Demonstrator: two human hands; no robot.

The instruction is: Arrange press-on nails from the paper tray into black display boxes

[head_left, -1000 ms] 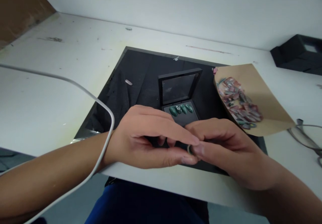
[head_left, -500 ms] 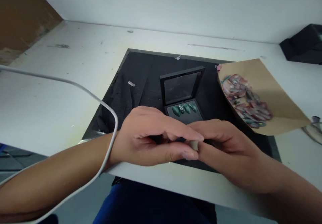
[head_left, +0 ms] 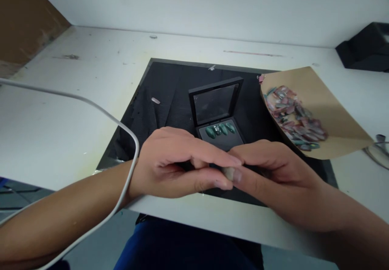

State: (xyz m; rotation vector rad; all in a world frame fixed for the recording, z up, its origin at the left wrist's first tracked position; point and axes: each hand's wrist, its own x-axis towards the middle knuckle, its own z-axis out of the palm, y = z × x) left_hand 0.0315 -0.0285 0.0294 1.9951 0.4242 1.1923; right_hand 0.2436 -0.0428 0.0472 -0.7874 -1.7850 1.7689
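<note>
- tiny pale nail piece [head_left: 228, 173] sits pinched where both hands' fingertips meet, just above the table's near edge
- left hand [head_left: 179, 164] and right hand [head_left: 273, 169] are both closed on it
- I'd keep the grip light, close over the black mat [head_left: 170, 92]
- open nail box [head_left: 220, 120] sits just behind, paper of loose nails [head_left: 319, 112] to the right

A matt black woven cloth mat [head_left: 170, 96] covers the scuffed white laminate surface [head_left: 60, 112]. The black display box [head_left: 217, 116] has a glossy lid. Glossy green false nails [head_left: 219, 129]; matt brown paper sheet [head_left: 328, 104].
</note>
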